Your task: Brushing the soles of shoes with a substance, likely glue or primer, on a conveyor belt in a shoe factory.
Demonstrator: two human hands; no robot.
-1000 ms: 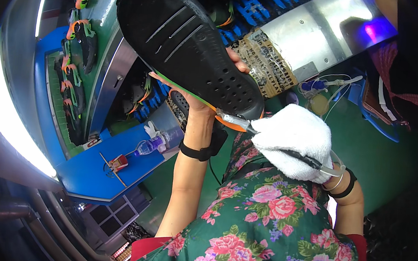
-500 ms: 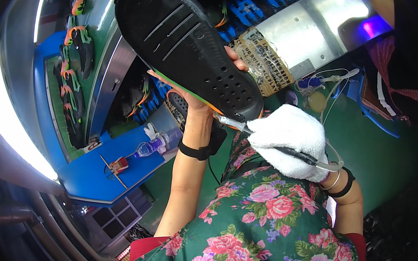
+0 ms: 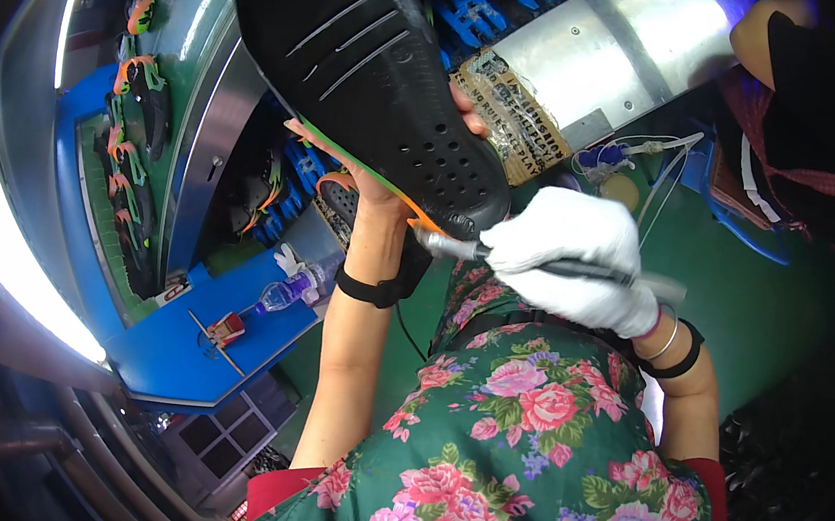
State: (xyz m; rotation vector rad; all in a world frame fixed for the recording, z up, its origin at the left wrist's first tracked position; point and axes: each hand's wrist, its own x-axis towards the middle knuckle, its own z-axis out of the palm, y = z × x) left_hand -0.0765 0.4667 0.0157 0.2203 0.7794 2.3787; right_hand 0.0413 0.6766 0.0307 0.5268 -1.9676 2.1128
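Observation:
A shoe (image 3: pixel 355 74) with a black, insole-shaped face fills the upper middle. Round holes dot its heel, slits cross its front, and a green and orange edge runs along its side. My bare left hand (image 3: pixel 377 181) grips it from behind and below; some fingertips show at its far right edge. In a white glove, my right hand (image 3: pixel 573 260) is closed around a slim black-handled brush (image 3: pixel 451 247), which has a silvery front and a tube at its back end. The brush tip lies at the orange heel edge, near my left wrist; exact contact is unclear.
Similar shoes (image 3: pixel 128 157) line a belt at left. On a blue table (image 3: pixel 162 352) lie a bottle (image 3: pixel 283 296) and a small red object (image 3: pixel 227 329). Another shoe (image 3: pixel 338 198) sits behind my left wrist. A metal cover (image 3: pixel 598 52) spans the upper right, with a person beside it.
The shoe has shifted slightly up in view. My right hand and the brush have moved left, and the brush now lies more level along the heel edge.

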